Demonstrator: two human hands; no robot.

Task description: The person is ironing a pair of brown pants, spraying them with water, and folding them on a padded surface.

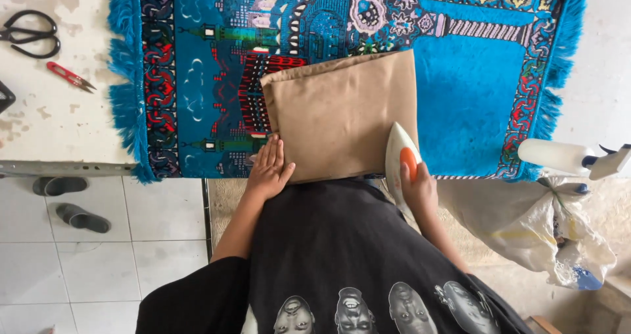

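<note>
A folded tan cloth lies on a blue patterned rug spread over a white table. My left hand rests flat on the cloth's near left corner, fingers together. My right hand grips the handle of a white iron with an orange top, which sits on the cloth's near right edge, its tip pointing away from me.
Black scissors and small red snips lie on the bare table top at the left. A white spray bottle sticks out at the right above a plastic bag. Two sandals lie on the tiled floor.
</note>
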